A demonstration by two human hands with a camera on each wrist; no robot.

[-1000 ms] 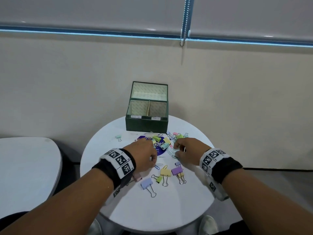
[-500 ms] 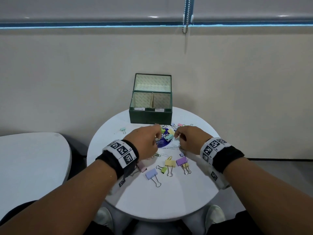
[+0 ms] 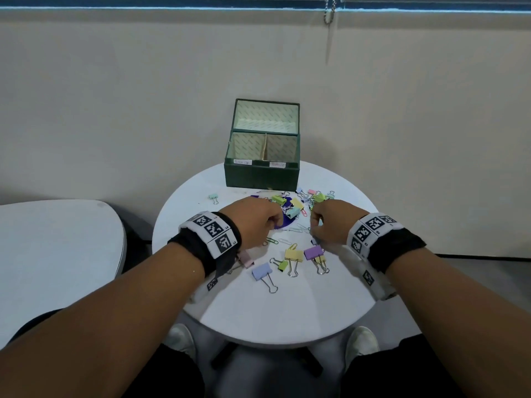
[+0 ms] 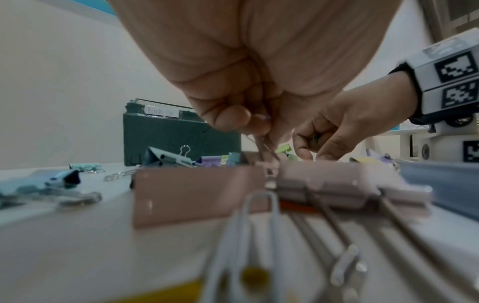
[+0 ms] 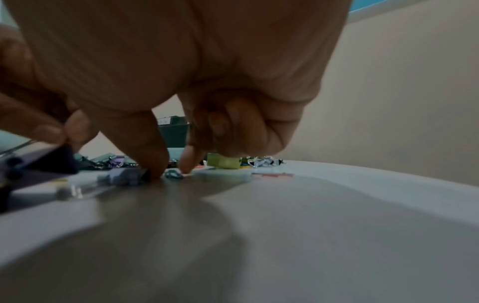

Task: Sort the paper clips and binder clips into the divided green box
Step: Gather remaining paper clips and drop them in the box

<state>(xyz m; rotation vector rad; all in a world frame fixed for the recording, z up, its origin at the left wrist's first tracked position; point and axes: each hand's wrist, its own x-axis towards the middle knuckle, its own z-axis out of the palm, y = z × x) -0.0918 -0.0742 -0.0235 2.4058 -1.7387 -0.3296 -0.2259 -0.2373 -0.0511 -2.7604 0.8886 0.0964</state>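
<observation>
The green divided box [image 3: 261,176] stands open at the table's far edge, with two labelled front compartments. Pastel binder clips [image 3: 293,255] and wire paper clips [image 3: 273,241] lie scattered in front of it. My left hand [image 3: 274,222] hovers over the pile with fingers curled, and pinches thin wire paper clips [image 4: 264,147] that hang from its fingertips. My right hand [image 3: 313,225] is beside it. Its thumb and forefinger tips come down either side of a small teal paper clip [image 5: 172,174] on the table. Its other fingers are curled, with something small and green [image 4: 314,140] inside.
The round white table [image 3: 287,311] carries a purple disc [image 3: 283,222] under the pile and a lone teal binder clip [image 3: 213,196] at the left. A pink binder clip [image 4: 197,194] lies under my left wrist. A second white table [image 3: 57,239] stands to the left, and a wall behind the box.
Both hands have edged slightly towards the box and stay low over the pile. The right hand's fingertips have come down onto the table.
</observation>
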